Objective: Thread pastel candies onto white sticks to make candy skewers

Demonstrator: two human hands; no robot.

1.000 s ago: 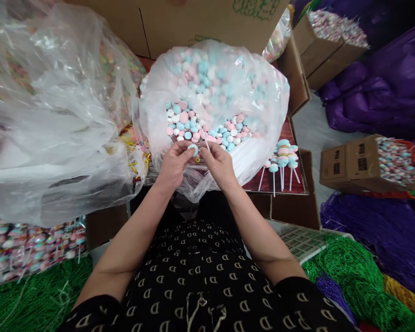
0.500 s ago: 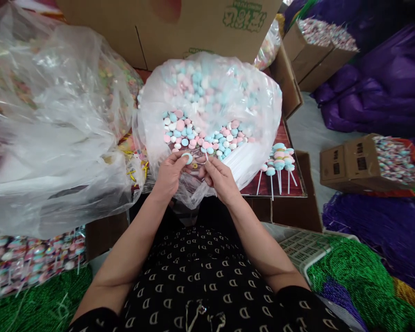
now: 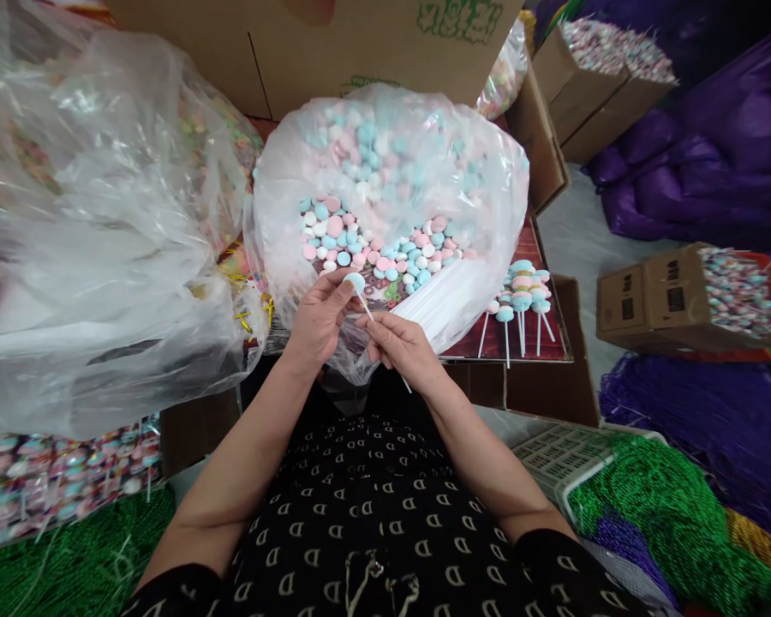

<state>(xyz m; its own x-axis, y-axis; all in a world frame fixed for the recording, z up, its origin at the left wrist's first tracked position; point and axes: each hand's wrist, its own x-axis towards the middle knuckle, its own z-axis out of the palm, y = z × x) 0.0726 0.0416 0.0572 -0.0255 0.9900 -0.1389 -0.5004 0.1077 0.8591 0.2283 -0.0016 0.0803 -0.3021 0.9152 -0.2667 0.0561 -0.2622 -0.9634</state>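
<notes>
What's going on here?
A person holds a pale blue round candy in the left hand, with a thin white plastic stick running from it into the right hand. Below them sits a clear plastic bag of pink, blue and white round candies. Finished pastel lollipops lie on a dark red board to the right.

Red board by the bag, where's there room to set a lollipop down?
Bare board shows between the lollipops and the clear bag, and right of the sticks. It's crowded at the left hand and right hand.
</notes>
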